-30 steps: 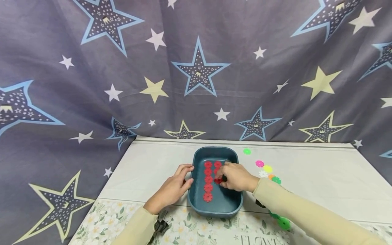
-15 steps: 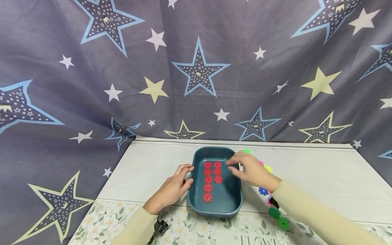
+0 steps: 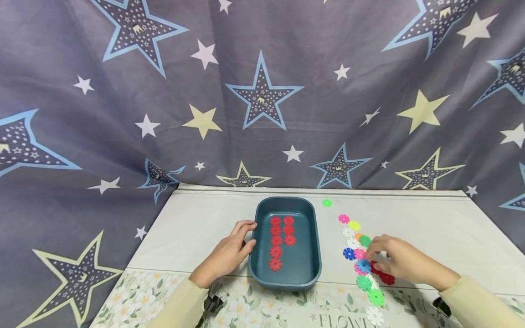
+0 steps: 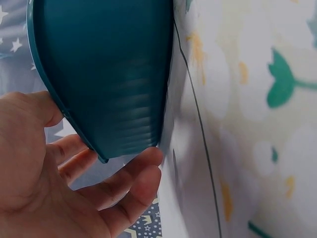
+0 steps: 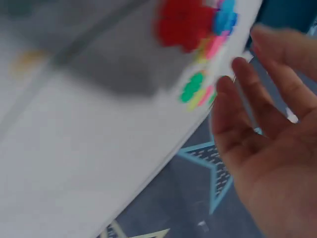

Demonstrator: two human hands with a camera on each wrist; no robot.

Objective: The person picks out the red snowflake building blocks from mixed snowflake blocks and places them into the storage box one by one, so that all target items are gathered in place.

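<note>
My left hand [image 3: 223, 256] rests against the left side of a dark teal tray [image 3: 302, 257]. In the left wrist view its fingers [image 4: 138, 186] lie loosely along the tray's outer wall. Inside the tray, red notched plastic discs [image 3: 275, 251] form a longer left column and a shorter right one of three. My right hand [image 3: 404, 260] hovers over loose discs to the tray's right, holding nothing that I can see. Beneath and beside its fingertips are dark red discs [image 3: 387, 279] and a blue disc [image 3: 363, 265]. The right wrist view shows its fingers [image 5: 257, 104] loosely bent, apart from the blurred red discs [image 5: 183, 25].
Discs in several colours trail along the table's right part, from a lone green disc [image 3: 326, 202] at the back to a white disc [image 3: 375, 315] at the front. A star-patterned curtain [image 3: 262, 150] hangs behind the white table cover [image 3: 443, 228].
The right hand has let go of a red disc at the lower end of the tray's right column. It has moved out of the tray, rightward over the loose discs. The left hand stays put.
</note>
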